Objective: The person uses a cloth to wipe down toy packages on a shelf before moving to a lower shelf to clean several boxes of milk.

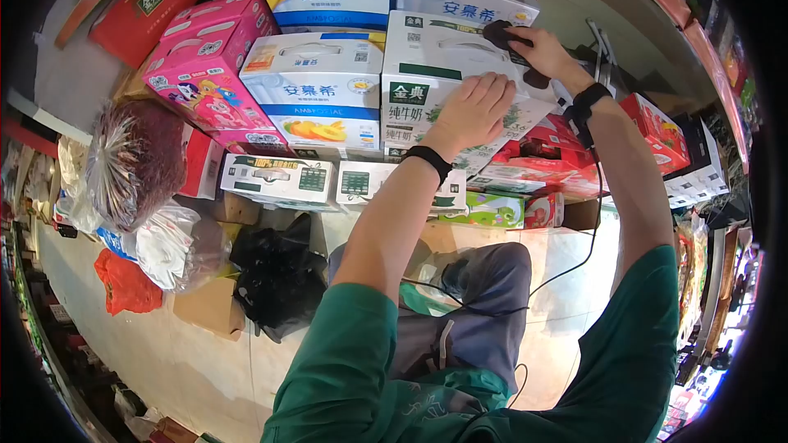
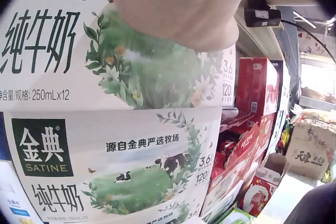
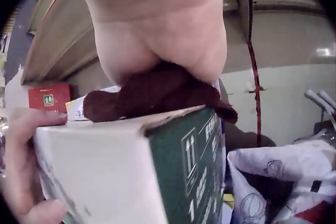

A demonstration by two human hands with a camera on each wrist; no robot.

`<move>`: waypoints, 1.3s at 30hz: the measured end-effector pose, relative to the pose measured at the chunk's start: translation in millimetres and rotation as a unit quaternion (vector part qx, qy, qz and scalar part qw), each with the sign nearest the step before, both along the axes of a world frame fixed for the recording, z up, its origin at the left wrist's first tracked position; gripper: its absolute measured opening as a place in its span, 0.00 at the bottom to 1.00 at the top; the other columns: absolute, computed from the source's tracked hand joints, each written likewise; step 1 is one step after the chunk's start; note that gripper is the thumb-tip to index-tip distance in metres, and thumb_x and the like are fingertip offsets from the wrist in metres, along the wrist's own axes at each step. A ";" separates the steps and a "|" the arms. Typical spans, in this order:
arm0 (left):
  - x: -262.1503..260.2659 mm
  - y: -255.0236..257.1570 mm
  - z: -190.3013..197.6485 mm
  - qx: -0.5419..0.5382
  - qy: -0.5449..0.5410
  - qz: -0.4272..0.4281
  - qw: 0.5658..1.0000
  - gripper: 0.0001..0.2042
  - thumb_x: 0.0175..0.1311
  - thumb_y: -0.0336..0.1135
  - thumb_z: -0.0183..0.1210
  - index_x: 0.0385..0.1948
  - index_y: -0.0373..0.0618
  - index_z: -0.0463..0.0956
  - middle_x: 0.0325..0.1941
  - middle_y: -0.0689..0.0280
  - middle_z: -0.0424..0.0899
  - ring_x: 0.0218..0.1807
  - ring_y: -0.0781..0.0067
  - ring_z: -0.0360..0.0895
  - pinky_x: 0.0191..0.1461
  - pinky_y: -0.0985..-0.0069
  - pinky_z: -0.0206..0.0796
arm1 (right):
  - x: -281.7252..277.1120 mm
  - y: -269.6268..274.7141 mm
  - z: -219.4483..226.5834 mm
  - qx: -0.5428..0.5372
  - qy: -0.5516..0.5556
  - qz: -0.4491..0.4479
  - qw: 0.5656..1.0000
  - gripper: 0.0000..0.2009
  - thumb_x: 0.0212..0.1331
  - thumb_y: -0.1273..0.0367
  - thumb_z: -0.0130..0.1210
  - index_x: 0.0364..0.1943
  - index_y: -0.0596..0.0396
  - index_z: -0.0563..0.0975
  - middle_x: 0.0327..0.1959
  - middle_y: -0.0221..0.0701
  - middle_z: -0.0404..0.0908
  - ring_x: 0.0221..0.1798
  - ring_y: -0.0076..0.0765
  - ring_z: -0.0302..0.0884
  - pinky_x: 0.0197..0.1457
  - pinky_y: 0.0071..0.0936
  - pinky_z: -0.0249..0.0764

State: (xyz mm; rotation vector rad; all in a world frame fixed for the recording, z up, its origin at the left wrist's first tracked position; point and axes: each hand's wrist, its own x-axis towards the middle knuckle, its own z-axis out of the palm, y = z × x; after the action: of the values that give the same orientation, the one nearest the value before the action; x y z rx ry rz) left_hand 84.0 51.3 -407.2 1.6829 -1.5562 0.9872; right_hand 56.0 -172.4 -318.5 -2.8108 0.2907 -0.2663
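A white and green milk carton (image 1: 427,57) stands on a matching one; the left wrist view shows both printed fronts (image 2: 47,50). My left hand (image 1: 476,111) rests on its upper front edge, fingers over the top; the right wrist view catches that hand (image 3: 26,166) at the left. My right hand (image 1: 546,53) holds a dark brown cloth (image 1: 497,33) at the carton's right top edge. Seen from the right wrist, the bunched cloth (image 3: 152,95) lies along the top beside the green side panel (image 3: 184,166), under my palm (image 3: 157,40).
White and blue cartons (image 1: 312,86) and a pink carton (image 1: 205,74) stand to the left. Red boxes (image 1: 661,127) are at the right. Filled plastic bags (image 1: 135,164) and a black bag (image 1: 279,279) lie lower left. A cable (image 1: 595,230) hangs from my right wrist.
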 end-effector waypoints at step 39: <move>114.1 32.5 44.4 0.176 0.313 0.217 0.908 0.18 0.69 0.41 0.42 0.51 0.38 0.70 0.56 0.47 0.71 0.58 0.45 0.68 0.61 0.55 0.62 | -50.5 94.6 -22.4 -0.019 -0.188 -0.082 0.978 0.14 0.55 0.65 0.54 0.45 0.51 0.79 0.45 0.36 0.81 0.49 0.45 0.78 0.51 0.41 0.75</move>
State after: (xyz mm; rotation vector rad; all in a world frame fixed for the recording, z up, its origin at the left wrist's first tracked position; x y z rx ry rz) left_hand 198.1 83.9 -362.8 2.3653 -0.9792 0.2833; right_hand 5.5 -77.8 -340.9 -2.7002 0.4320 -0.8357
